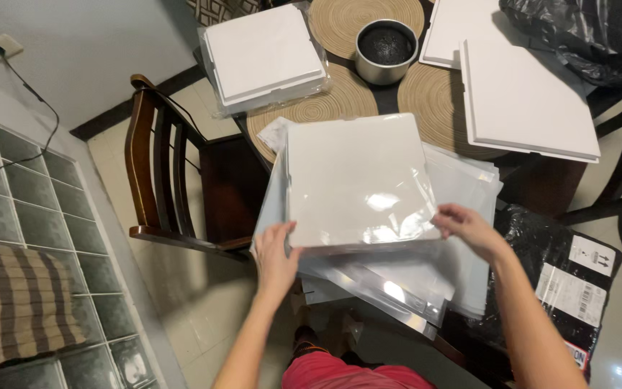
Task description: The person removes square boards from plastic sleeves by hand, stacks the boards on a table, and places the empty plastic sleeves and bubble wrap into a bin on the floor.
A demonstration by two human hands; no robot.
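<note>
Left hand [276,253] and right hand [469,227], each clamped on a near corner of white square panel [358,180] (plastic-wrapped), held flat above stacked plastic sleeves [462,216] at table [541,184] edge; panel directly ahead, both hands equally near.

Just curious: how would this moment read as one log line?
left hand: grips white panel | right hand: grips its other corner | beneath: clear plastic bags
</note>
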